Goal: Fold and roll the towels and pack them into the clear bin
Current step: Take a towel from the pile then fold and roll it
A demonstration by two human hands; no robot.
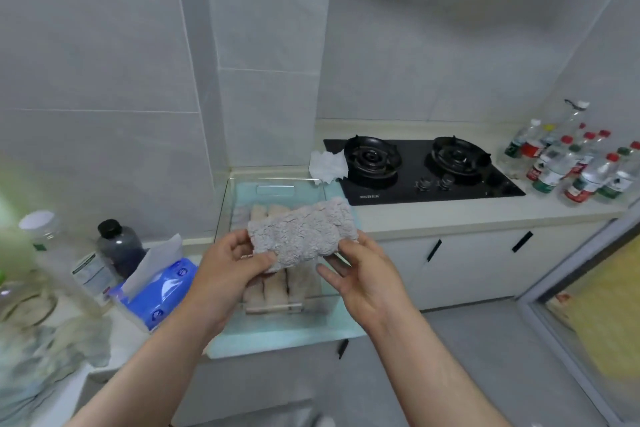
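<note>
A fluffy grey towel (pixel 302 230), folded into a short strip, is held in the air over the clear bin (pixel 225 204). My left hand (pixel 232 267) grips its left end with the thumb on top. My right hand (pixel 360 270) holds its right end from below, fingers loosely curled under it. Inside the bin lie several rolled beige towels (pixel 273 291), side by side, partly hidden behind the held towel and my hands. The bin stands on a pale blue mat (pixel 287 329) on the counter.
A blue tissue pack (pixel 157 291) and a dark-capped bottle (pixel 119 246) stand left of the bin. A black gas hob (pixel 419 166) with a crumpled white tissue (pixel 327 165) is behind it. Several water bottles (pixel 571 163) crowd the right counter. More cloth (pixel 38 357) lies bottom left.
</note>
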